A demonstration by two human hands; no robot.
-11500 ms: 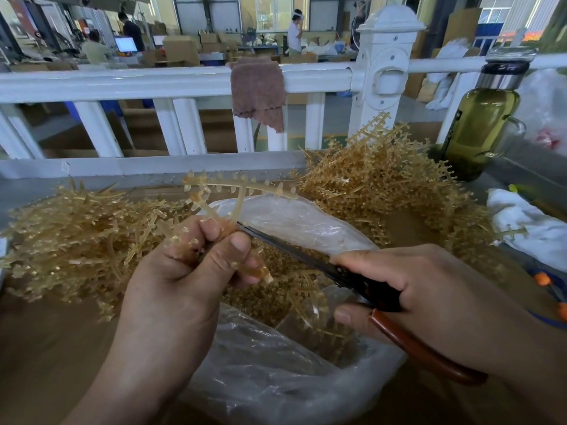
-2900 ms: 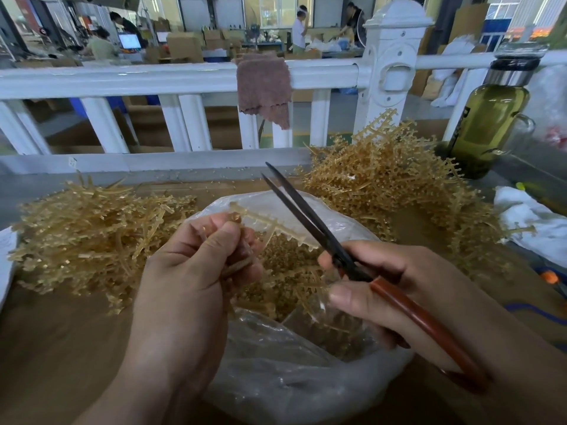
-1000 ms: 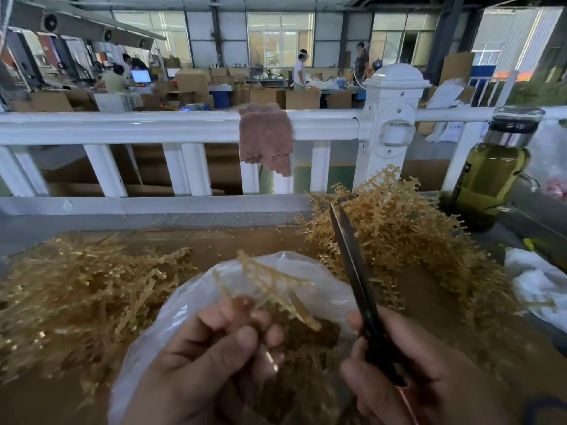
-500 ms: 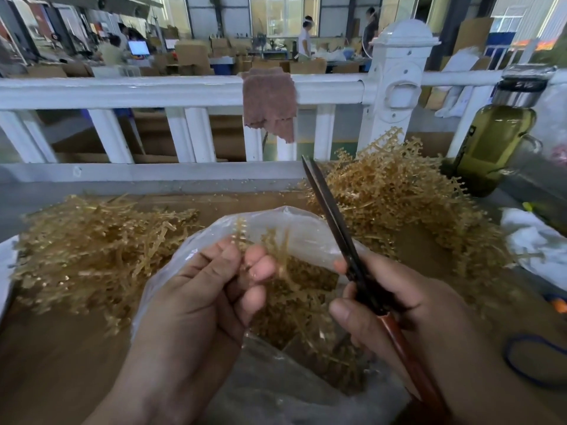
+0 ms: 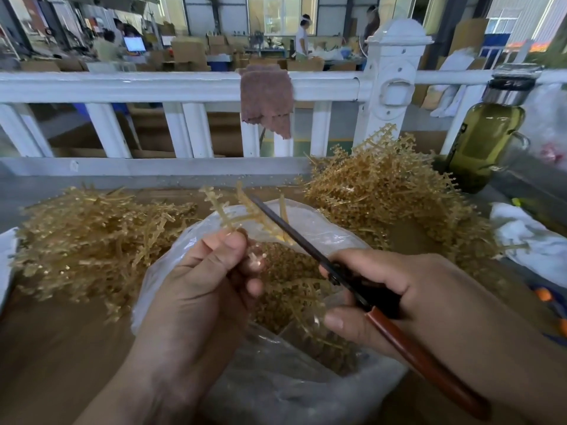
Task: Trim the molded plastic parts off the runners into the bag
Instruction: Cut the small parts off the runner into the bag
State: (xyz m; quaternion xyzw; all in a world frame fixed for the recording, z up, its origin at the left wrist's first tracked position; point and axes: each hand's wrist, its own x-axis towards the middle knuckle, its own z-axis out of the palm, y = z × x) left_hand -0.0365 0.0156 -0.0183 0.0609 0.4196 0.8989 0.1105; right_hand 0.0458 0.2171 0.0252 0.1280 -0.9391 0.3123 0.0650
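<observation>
My left hand [image 5: 199,289] pinches an amber plastic runner [image 5: 233,210] with small molded parts on its branches, held above the open clear plastic bag [image 5: 276,384]. My right hand [image 5: 408,299] grips scissors [image 5: 306,253] with dark blades and red-brown handles. The blades point up and left and lie against the runner's branches. Inside the bag lies a heap of small amber cut parts [image 5: 288,271], with a runner piece among them.
A pile of amber runners [image 5: 92,240] lies on the left of the brown table, a taller pile [image 5: 389,191] on the right. A white railing [image 5: 184,87] with a brown cloth [image 5: 267,99] stands behind. A green-tinted bottle [image 5: 487,133] and white rag [image 5: 530,240] sit at right.
The scissors have swung from pointing nearly straight up to pointing up-left, their blades now against the runner. My left hand lifted the runner higher above the bag.
</observation>
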